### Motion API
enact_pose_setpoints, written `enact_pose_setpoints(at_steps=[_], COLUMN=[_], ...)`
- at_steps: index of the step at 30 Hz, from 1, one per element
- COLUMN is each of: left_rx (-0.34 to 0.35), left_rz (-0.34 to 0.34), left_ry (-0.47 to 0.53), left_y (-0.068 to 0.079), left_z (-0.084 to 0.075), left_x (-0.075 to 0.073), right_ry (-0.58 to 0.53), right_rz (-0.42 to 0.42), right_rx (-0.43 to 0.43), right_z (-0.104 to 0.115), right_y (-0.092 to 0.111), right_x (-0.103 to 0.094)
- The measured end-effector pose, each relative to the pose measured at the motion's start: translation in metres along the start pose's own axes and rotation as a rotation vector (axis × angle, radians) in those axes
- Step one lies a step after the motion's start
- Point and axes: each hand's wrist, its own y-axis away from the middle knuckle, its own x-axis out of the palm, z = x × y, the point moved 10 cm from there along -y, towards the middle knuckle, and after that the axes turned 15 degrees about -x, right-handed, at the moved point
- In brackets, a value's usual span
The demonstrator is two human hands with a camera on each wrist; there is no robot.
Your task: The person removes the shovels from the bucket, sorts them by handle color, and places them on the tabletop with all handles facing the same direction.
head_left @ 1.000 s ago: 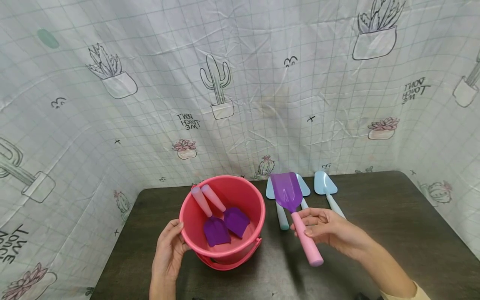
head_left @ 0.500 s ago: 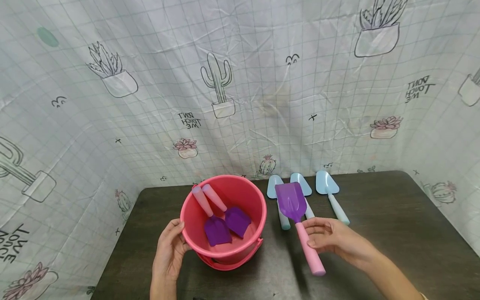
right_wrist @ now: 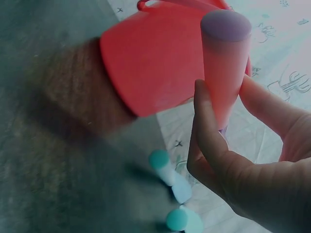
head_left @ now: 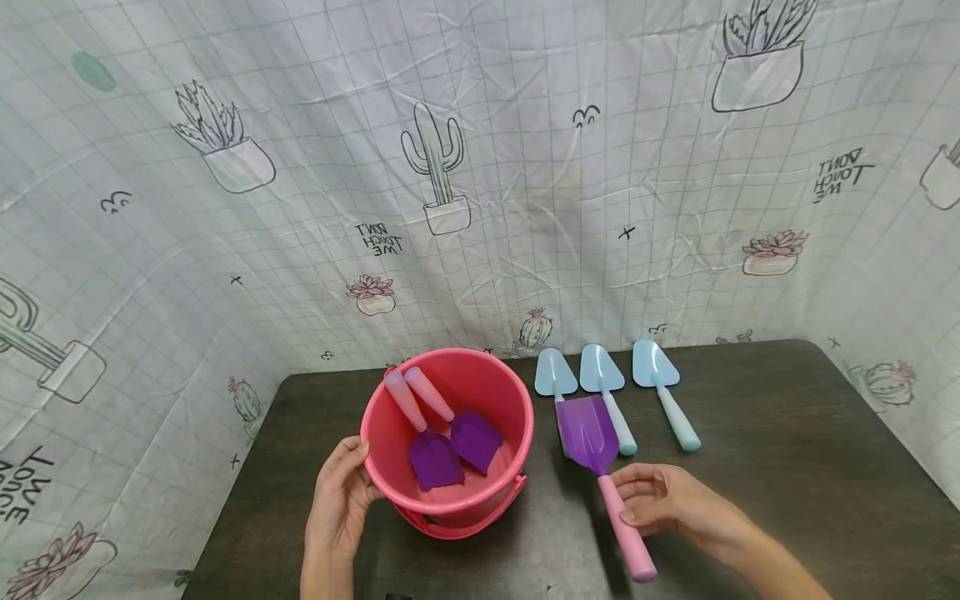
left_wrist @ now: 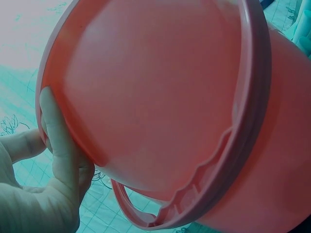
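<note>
A pink-red bucket (head_left: 498,392) stands tilted toward me on the table. My left hand (head_left: 335,500) holds its left rim, thumb and fingers on either side of the wall in the left wrist view. Inside lie two purple toy shovels, one (head_left: 435,461) in front of the other (head_left: 476,440), pink handles leaning on the far left wall. To the right of the bucket, my right hand (head_left: 663,504) pinches the pink handle of a third purple shovel (head_left: 588,432), raised above the table with its blade pointing away. In the right wrist view the handle's end (right_wrist: 226,26) faces the camera.
Three light-blue trowels lie at the table's back edge: the left one (head_left: 556,372), partly hidden behind the raised shovel, the middle one (head_left: 602,369), and the right one (head_left: 678,421). A patterned cloth (head_left: 525,167) hangs behind the dark table (head_left: 810,467).
My right hand has drawn the purple shovel toward me and slightly right, uncovering more of the blue trowels. My left hand and the bucket stay in place.
</note>
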Motion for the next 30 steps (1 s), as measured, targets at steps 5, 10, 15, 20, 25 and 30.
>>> enact_pose_setpoints(at_steps=[5,10,15,20,25,30], left_rx=[-0.001,0.006,0.008,0.009,0.011,0.003], left_rz=[-0.003,-0.005,-0.016,-0.013,-0.01,-0.024], left_ry=[0.0,-0.008,-0.012,-0.01,-0.01,-0.013], left_y=[0.0,-0.001,-0.001,-0.001,0.0,0.0], left_z=[0.0,0.0,0.0,0.0,-0.001,-0.001], left_x=[0.0,0.0,0.0,0.0,0.0,-0.001], right_ry=[0.03,0.056,0.074,0.077,0.075,0.061], right_rz=[-0.02,-0.038,-0.057,-0.057,-0.064,-0.054], right_rx=[0.046,0.092,0.147,0.178,0.209,0.199], right_z=[-0.011,-0.023,-0.035,-0.043,-0.051,-0.055], right_y=[0.006,0.012,0.017,0.022,0.025,0.027], right_x=[-0.005,-0.008,-0.008,-0.005,-0.003,0.003])
